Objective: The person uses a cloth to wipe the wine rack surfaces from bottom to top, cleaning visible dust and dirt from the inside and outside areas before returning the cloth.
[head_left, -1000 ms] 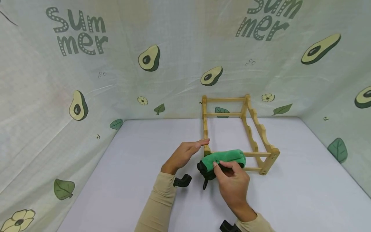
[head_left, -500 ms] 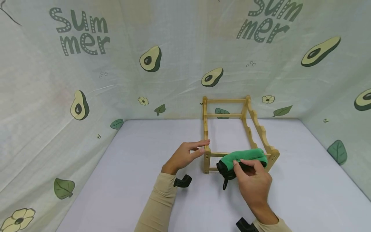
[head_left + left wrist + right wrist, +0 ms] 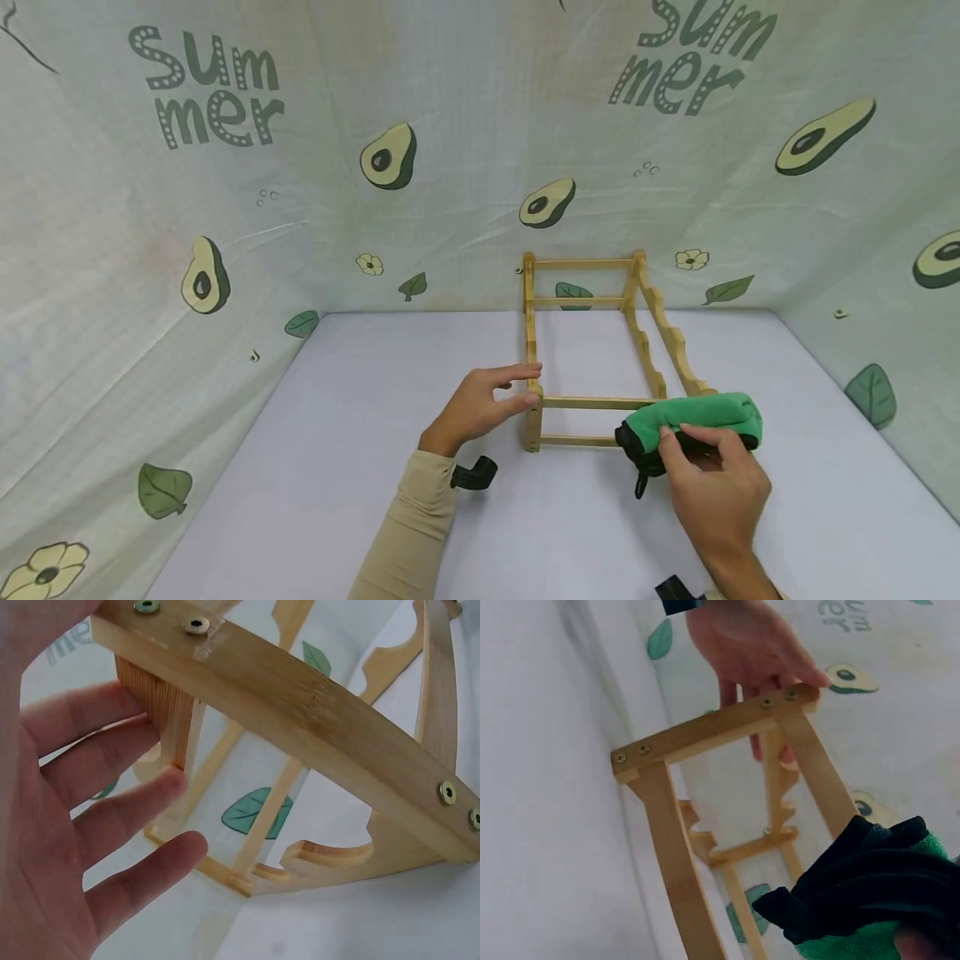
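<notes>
A pale wooden rack with notched side rails stands on the white table. My left hand holds its near left corner, thumb at the front of the post and fingers behind it; in the left wrist view the fingers spread past the inner side of the wood. My right hand pinches a folded green and black cloth between thumb and fingers, against the near right end of the front bar. A small black loop hangs from the cloth. In the right wrist view, the cloth's black side faces the camera.
Behind the table hangs a pale curtain printed with avocados, leaves and lettering; it also covers both sides. The rack's far end stands close to the curtain. A black wrist mount sits on the left sleeve.
My right hand has carried the cloth rightward along the front bar, from the left corner to the right end. My left hand stays at the left corner, its thumb now lowered onto the post.
</notes>
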The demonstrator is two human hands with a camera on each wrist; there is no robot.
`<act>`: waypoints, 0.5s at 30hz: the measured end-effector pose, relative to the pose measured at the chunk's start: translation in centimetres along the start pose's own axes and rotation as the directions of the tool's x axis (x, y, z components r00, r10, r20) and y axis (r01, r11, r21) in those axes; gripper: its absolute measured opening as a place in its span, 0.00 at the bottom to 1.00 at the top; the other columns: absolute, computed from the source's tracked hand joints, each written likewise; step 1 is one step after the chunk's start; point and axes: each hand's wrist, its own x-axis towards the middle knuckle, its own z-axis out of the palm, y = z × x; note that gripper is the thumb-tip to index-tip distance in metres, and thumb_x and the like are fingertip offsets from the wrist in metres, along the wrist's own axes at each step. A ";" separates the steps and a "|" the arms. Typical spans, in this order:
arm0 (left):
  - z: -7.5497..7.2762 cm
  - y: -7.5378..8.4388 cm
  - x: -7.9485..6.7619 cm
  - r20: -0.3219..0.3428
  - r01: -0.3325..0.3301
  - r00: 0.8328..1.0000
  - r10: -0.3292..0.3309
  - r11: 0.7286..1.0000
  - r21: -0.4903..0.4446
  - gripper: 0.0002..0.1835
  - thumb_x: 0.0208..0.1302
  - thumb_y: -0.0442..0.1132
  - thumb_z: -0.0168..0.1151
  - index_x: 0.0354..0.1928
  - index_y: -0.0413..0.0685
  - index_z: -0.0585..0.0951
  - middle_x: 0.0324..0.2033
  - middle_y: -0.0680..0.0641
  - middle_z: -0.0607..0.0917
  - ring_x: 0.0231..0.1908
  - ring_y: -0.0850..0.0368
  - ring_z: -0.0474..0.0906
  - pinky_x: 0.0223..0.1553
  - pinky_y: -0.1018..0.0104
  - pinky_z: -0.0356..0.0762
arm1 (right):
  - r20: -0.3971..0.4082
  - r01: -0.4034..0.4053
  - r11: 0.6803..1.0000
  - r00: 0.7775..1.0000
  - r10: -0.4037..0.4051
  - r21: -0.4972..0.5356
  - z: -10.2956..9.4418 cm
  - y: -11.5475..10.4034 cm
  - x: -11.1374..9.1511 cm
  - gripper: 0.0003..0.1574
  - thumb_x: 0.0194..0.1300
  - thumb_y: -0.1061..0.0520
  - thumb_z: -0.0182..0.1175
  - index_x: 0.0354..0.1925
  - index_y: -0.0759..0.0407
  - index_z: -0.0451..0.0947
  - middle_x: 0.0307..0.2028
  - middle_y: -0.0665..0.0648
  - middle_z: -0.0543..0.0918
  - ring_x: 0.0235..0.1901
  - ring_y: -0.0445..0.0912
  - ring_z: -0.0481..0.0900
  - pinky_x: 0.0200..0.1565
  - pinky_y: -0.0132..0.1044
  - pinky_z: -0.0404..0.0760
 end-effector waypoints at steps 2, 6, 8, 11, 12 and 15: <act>0.1 0.4 0.1 -0.015 0.011 1.000 -0.010 0.998 0.067 0.24 0.68 0.56 0.64 0.63 0.57 0.81 0.62 0.62 0.78 0.61 0.67 0.73 0.56 0.62 0.75 | -0.027 -0.049 0.999 0.998 0.048 -0.012 -0.8 0.1 0.4 0.13 0.48 0.74 0.72 0.35 0.75 0.80 0.28 0.52 0.82 0.26 0.24 0.77 0.31 0.16 0.75; 0.2 1.5 0.2 -0.047 0.040 0.998 -0.031 0.981 0.191 0.25 0.66 0.60 0.64 0.59 0.56 0.83 0.63 0.60 0.78 0.63 0.63 0.72 0.60 0.58 0.73 | -0.090 -0.129 0.992 0.988 0.127 -0.014 -2.2 0.5 1.7 0.14 0.52 0.73 0.70 0.38 0.76 0.79 0.31 0.39 0.79 0.26 0.27 0.77 0.32 0.16 0.75; 0.3 2.0 0.2 -0.066 0.041 0.997 -0.026 0.973 0.228 0.25 0.66 0.60 0.64 0.57 0.54 0.84 0.62 0.59 0.79 0.62 0.62 0.72 0.62 0.57 0.71 | -0.129 -0.148 0.989 0.981 0.147 0.008 -2.9 0.8 2.5 0.13 0.52 0.74 0.69 0.38 0.75 0.79 0.31 0.39 0.78 0.26 0.28 0.78 0.32 0.17 0.75; 0.6 2.5 0.3 -0.092 0.008 0.996 0.015 0.969 0.247 0.21 0.65 0.56 0.68 0.53 0.52 0.86 0.58 0.56 0.81 0.60 0.60 0.72 0.60 0.58 0.72 | -0.187 -0.171 0.984 0.966 0.176 0.043 -3.8 1.6 3.8 0.12 0.52 0.75 0.68 0.36 0.71 0.80 0.32 0.43 0.78 0.25 0.30 0.77 0.31 0.17 0.75; 0.7 2.7 0.4 -0.098 -0.009 0.995 0.035 0.968 0.252 0.20 0.64 0.54 0.69 0.52 0.52 0.86 0.56 0.56 0.81 0.59 0.60 0.73 0.60 0.59 0.72 | -0.207 -0.180 0.982 0.960 0.188 0.053 -4.1 1.9 4.2 0.11 0.52 0.75 0.68 0.36 0.69 0.80 0.32 0.43 0.78 0.24 0.30 0.76 0.31 0.17 0.74; 1.2 3.2 0.7 -0.120 -0.088 0.985 0.127 0.954 0.286 0.15 0.63 0.49 0.71 0.48 0.52 0.87 0.50 0.55 0.81 0.54 0.59 0.74 0.58 0.60 0.72 | -0.272 -0.206 0.974 0.936 0.223 0.090 -4.7 2.7 5.5 0.11 0.52 0.76 0.65 0.36 0.69 0.80 0.32 0.44 0.77 0.25 0.31 0.77 0.32 0.19 0.75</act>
